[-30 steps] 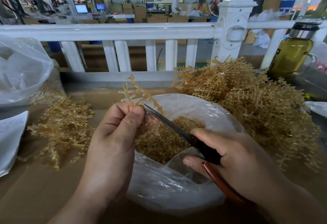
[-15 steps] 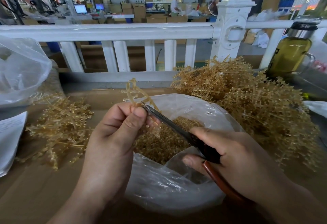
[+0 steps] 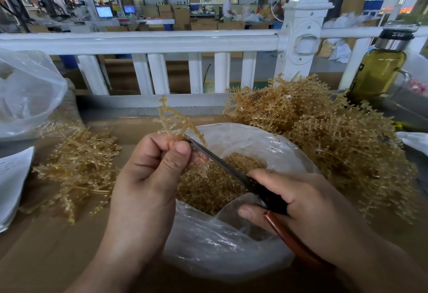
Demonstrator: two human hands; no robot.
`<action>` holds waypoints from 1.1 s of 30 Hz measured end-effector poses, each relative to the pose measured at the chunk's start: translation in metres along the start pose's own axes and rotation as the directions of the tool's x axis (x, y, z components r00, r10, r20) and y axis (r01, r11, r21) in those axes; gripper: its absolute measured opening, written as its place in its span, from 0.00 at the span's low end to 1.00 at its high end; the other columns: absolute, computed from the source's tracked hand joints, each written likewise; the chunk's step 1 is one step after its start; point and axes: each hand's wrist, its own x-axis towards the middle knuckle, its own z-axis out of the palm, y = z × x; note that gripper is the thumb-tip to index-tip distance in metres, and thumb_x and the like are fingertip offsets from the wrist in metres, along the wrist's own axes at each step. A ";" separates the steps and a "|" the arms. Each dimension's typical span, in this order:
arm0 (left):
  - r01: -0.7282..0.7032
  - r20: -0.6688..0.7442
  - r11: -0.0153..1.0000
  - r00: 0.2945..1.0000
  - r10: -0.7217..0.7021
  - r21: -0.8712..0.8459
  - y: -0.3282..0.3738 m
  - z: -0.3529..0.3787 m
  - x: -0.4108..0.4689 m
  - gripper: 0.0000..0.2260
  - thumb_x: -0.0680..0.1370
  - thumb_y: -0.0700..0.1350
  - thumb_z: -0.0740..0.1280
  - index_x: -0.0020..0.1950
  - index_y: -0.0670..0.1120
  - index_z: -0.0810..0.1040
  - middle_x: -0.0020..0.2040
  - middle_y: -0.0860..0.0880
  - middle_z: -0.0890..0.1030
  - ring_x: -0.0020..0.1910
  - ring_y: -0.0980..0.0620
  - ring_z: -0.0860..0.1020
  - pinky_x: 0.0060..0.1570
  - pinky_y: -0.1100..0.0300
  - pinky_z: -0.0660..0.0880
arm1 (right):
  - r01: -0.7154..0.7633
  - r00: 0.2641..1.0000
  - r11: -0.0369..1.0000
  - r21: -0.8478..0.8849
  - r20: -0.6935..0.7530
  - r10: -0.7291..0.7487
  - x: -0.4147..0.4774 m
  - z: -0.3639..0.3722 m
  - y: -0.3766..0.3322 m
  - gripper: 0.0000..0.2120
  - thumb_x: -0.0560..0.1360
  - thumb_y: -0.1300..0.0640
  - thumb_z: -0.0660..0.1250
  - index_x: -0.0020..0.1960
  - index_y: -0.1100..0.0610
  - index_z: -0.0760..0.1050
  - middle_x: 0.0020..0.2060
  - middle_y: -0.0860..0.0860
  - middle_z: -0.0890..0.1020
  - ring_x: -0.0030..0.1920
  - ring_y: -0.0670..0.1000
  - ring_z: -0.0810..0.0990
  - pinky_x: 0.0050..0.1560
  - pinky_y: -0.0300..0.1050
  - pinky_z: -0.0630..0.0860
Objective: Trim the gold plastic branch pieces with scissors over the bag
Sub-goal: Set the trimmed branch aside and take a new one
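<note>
pinching the branch piece [image 3: 172, 120] above the bag [image 3: 266, 144], left hand [image 3: 148, 177] feeds it to scissors [image 3: 222, 165] gripped by right hand [image 3: 308, 204] so trimmings drop in.

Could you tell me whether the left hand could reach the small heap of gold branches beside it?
Probably yes: the small heap lies uncovered beside the left hand with nothing between, though its fingers are busy pinching a branch piece.

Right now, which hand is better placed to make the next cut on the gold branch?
The right hand: it holds the scissors, whose tip is at the branch over the bag. The left hand only pinches the branch.
</note>
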 end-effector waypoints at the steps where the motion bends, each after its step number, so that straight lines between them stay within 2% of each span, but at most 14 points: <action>1: -0.012 -0.016 0.999 1.000 0.013 0.035 0.000 0.001 -0.001 0.04 0.75 0.53 0.71 0.42 0.56 0.80 0.41 0.51 0.82 0.45 0.52 0.81 0.53 0.56 0.74 | -0.002 1.000 1.000 0.003 0.005 0.002 0.000 0.000 0.000 0.19 0.73 0.34 0.65 0.54 0.46 0.78 0.31 0.41 0.76 0.33 0.39 0.76 0.30 0.30 0.66; 3: -0.039 -0.048 0.989 0.998 0.046 0.141 0.001 0.002 -0.003 0.04 0.76 0.52 0.71 0.42 0.57 0.80 0.41 0.53 0.83 0.45 0.52 0.82 0.50 0.61 0.76 | 0.000 1.000 1.000 0.006 0.016 0.000 0.001 0.000 0.000 0.19 0.73 0.34 0.65 0.52 0.47 0.78 0.31 0.42 0.76 0.32 0.39 0.76 0.30 0.31 0.66; 5: -0.061 -0.068 0.968 0.995 0.080 0.244 0.003 0.003 -0.004 0.04 0.77 0.53 0.68 0.42 0.58 0.79 0.42 0.52 0.84 0.44 0.55 0.83 0.41 0.69 0.75 | -0.001 1.000 1.000 0.009 0.018 0.001 0.001 0.000 0.000 0.19 0.73 0.34 0.65 0.51 0.48 0.78 0.31 0.42 0.75 0.32 0.39 0.75 0.30 0.30 0.65; 7: -0.076 -0.071 0.955 0.992 0.100 0.285 0.004 0.004 -0.004 0.04 0.77 0.54 0.67 0.43 0.57 0.79 0.43 0.51 0.84 0.44 0.57 0.82 0.38 0.71 0.74 | -0.008 1.000 1.000 0.013 0.024 0.007 0.001 0.000 0.000 0.19 0.73 0.34 0.66 0.50 0.48 0.78 0.32 0.42 0.75 0.32 0.39 0.75 0.30 0.30 0.65; 15: -0.056 -0.106 0.951 0.990 0.092 0.304 0.003 0.004 -0.005 0.04 0.77 0.53 0.67 0.43 0.56 0.78 0.44 0.49 0.85 0.45 0.52 0.83 0.41 0.69 0.75 | -0.017 0.999 0.999 -0.034 0.032 0.018 0.002 -0.001 -0.002 0.19 0.73 0.33 0.64 0.48 0.49 0.77 0.30 0.42 0.74 0.32 0.40 0.75 0.30 0.33 0.66; 19: -0.036 -0.111 0.972 0.992 0.063 0.234 0.002 0.005 -0.005 0.04 0.77 0.52 0.68 0.42 0.56 0.79 0.44 0.49 0.85 0.47 0.49 0.83 0.51 0.58 0.76 | -0.039 0.999 0.999 -0.018 0.035 0.039 0.003 -0.001 -0.004 0.15 0.73 0.37 0.68 0.46 0.49 0.75 0.29 0.42 0.73 0.31 0.41 0.74 0.30 0.33 0.65; 22: -0.033 -0.103 0.979 0.993 0.054 0.200 0.002 0.005 -0.005 0.04 0.77 0.51 0.68 0.41 0.57 0.79 0.43 0.48 0.84 0.46 0.48 0.83 0.52 0.54 0.76 | -0.044 0.998 0.998 -0.034 0.039 0.046 0.003 -0.001 -0.007 0.13 0.74 0.39 0.69 0.44 0.47 0.73 0.27 0.41 0.71 0.31 0.41 0.74 0.29 0.33 0.65; 24: -0.026 -0.100 0.983 0.994 0.045 0.180 0.002 0.004 -0.004 0.04 0.76 0.51 0.68 0.41 0.57 0.79 0.42 0.49 0.84 0.46 0.49 0.82 0.52 0.55 0.77 | -0.051 0.998 0.998 -0.031 0.042 0.052 0.003 -0.002 -0.008 0.12 0.74 0.39 0.69 0.43 0.46 0.71 0.27 0.41 0.71 0.30 0.41 0.73 0.29 0.34 0.65; 26: -0.025 -0.099 0.984 0.994 0.043 0.178 0.002 0.004 -0.003 0.04 0.76 0.51 0.68 0.41 0.56 0.79 0.42 0.50 0.84 0.45 0.52 0.82 0.49 0.61 0.78 | -0.058 0.997 0.998 -0.022 0.047 0.059 0.003 -0.002 -0.009 0.12 0.74 0.39 0.70 0.42 0.45 0.71 0.27 0.41 0.71 0.30 0.42 0.73 0.29 0.34 0.65; 29: -0.015 -0.109 0.983 0.993 0.035 0.182 0.002 0.004 -0.003 0.04 0.76 0.51 0.68 0.41 0.56 0.79 0.41 0.50 0.84 0.44 0.53 0.82 0.47 0.66 0.77 | -0.060 0.997 0.998 -0.015 0.049 0.061 0.003 -0.001 -0.007 0.13 0.74 0.39 0.69 0.43 0.48 0.74 0.28 0.42 0.71 0.30 0.43 0.74 0.29 0.34 0.64; 33: 0.010 -0.093 0.992 0.996 0.001 0.124 0.001 0.003 -0.002 0.03 0.77 0.50 0.69 0.43 0.54 0.80 0.42 0.50 0.83 0.46 0.53 0.82 0.51 0.63 0.78 | -0.066 0.996 0.998 -0.005 0.052 0.066 0.001 0.001 -0.005 0.20 0.73 0.32 0.63 0.45 0.50 0.76 0.30 0.43 0.75 0.31 0.44 0.76 0.30 0.37 0.65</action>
